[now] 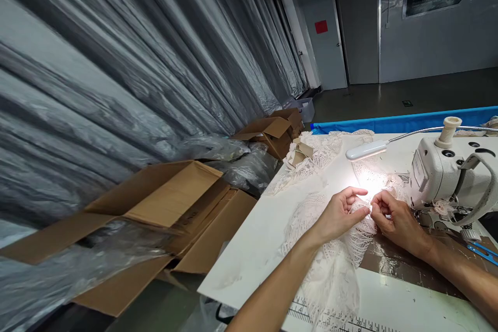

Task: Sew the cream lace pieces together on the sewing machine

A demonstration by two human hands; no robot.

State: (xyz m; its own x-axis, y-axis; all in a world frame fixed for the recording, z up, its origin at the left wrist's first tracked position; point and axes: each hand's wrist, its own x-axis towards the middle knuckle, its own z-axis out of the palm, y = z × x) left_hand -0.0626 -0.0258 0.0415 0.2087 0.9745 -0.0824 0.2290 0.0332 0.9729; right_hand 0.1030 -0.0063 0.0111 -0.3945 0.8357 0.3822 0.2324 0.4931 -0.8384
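Observation:
A piece of white lace fabric lies on the white sewing table and hangs over its front edge. My left hand pinches the lace near its upper edge, fingers curled. My right hand pinches the same lace just to the right, fingertips almost touching the left ones. Both hands sit under a bright lamp, just left of the white sewing machine.
More lace is piled at the table's far side. Blue-handled scissors lie at the right edge. Open cardboard boxes and plastic bags crowd the floor at the left, along a plastic curtain wall. A door stands at the back.

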